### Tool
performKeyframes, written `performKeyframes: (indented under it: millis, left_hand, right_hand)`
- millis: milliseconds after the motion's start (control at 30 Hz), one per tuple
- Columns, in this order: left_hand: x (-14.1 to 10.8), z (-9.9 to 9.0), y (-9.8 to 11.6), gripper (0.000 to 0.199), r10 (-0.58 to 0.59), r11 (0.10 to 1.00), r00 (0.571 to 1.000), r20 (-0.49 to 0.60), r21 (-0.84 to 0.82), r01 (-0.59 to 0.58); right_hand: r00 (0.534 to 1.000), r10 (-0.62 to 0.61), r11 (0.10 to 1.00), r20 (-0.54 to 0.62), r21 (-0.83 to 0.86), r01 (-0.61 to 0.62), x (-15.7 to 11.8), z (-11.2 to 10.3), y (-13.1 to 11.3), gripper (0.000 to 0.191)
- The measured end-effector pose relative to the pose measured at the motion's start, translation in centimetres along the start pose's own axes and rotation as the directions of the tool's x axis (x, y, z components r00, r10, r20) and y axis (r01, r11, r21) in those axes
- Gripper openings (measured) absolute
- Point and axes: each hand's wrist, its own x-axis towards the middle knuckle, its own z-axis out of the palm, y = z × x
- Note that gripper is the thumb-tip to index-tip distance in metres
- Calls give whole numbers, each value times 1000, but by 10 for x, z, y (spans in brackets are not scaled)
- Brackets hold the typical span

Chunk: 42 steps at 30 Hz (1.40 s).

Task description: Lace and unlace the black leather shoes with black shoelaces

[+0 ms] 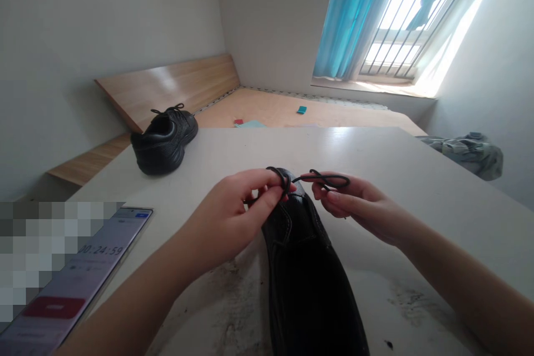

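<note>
A black leather shoe stands on the white table in front of me, its toe pointing away. Over its front part, my left hand pinches a looped black shoelace between thumb and forefinger. Some of that lace wraps around the left forefinger tip. To the right of the shoe, my right hand has its fingers closed on another loop of the lace. One strand runs between both hands. The lace holes are mostly hidden behind my left hand.
A second black shoe, its lace tied in a bow, sits at the table's far left. A phone showing a timer lies at the near left. Beyond the white table is a wooden bed. Grey-green cloth lies at the right.
</note>
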Motion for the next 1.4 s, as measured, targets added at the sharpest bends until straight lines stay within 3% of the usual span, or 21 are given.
performKeyframes:
  millis: [133,200,267,367,433,533,633,767,967,1067,1167,1267,1333,1400]
  left_hand:
    - [5,-1,-9,25,-15,939,982,-186,336,78]
    - [8,-1,-15,28,-22,888,975,-222,444,121]
    - [10,-1,-19,32,-15,881,973,-231,457,122]
    - [8,1,-19,39,97,930,968,-233,366,-5]
    - [5,2,-13,44,149,964,973,-177,246,-103]
    - [-3,5,-1,46,148,986,989,11,77,-149]
    - [-9,11,5,46,188,978,970,155,58,-199]
    - [-12,19,9,49,254,960,941,222,59,-273]
    - [-14,25,16,54,312,917,900,305,151,-369]
    - [-14,28,15,52,345,894,907,244,211,-396]
    - [-14,28,10,50,364,889,914,182,225,-399]
    - [-13,28,6,52,368,898,920,131,207,-389]
    - [-13,30,4,56,362,912,927,98,172,-374]
    - [-14,32,3,61,359,922,930,84,127,-367]
  right_hand:
    - [989,79,994,-121,78,-70,4,0,3,38]
    - [981,103,986,-161,145,-80,8,-2,4,37]
    - [980,91,973,-177,227,-49,11,-4,4,36]
    - [982,32,953,-185,302,26,12,-6,3,37]
    - [982,-54,961,-180,257,100,10,-4,2,42]
    - [978,-189,980,-92,50,194,4,4,2,58]
    - [971,-225,964,77,-124,233,-2,16,3,73]
    - [956,-240,959,166,-111,260,-5,26,5,79]
    - [949,-307,887,70,-340,312,-10,34,6,58]
    - [921,-386,837,58,-397,376,-11,39,4,30]
    - [905,-426,837,-7,-381,392,-11,42,4,17]
    - [931,-326,922,-164,-273,274,-10,40,9,25]
    - [923,-197,979,-329,-109,171,-10,39,12,34]
    - [915,-111,992,-388,15,127,-9,40,12,42]
